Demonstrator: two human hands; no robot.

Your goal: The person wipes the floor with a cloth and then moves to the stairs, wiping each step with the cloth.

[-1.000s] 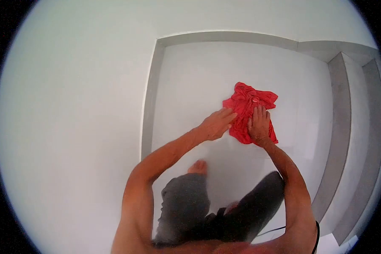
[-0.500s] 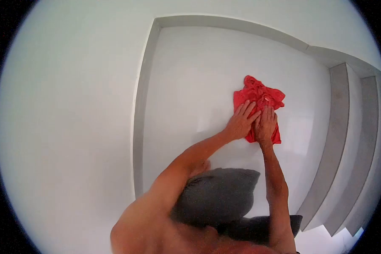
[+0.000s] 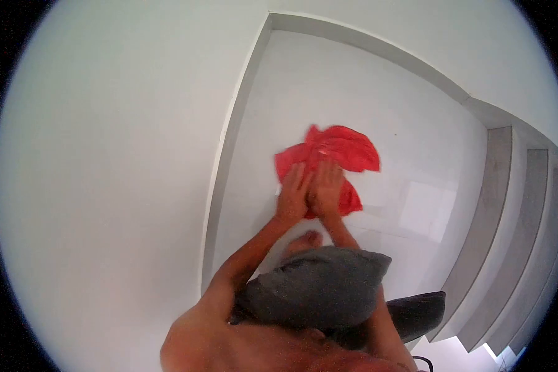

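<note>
A crumpled red cloth [image 3: 353, 149] lies spread on the pale, shiny floor [image 3: 378, 87]. Both of my hands press down on its lower middle, side by side. My left hand [image 3: 293, 197] rests on the cloth's left part, fingers stretched out and pointing up the view. Close against it on the right, my right hand [image 3: 326, 191] lies flat with its fingers extended, slightly blurred. Parts of the cloth show above the fingers and to the right of my right hand.
Steps [image 3: 487, 217] go down the right side. A grey skirting [image 3: 229, 149] runs along the wall [image 3: 118, 155] at left and across the top. Below my hands are a bare foot [image 3: 305, 240] and my knees in dark grey clothing [image 3: 322, 282].
Both hands and the red cloth have moved left across the floor, and the cloth has spread into a wider shape. More of the foot shows. The camera view has turned slightly.
</note>
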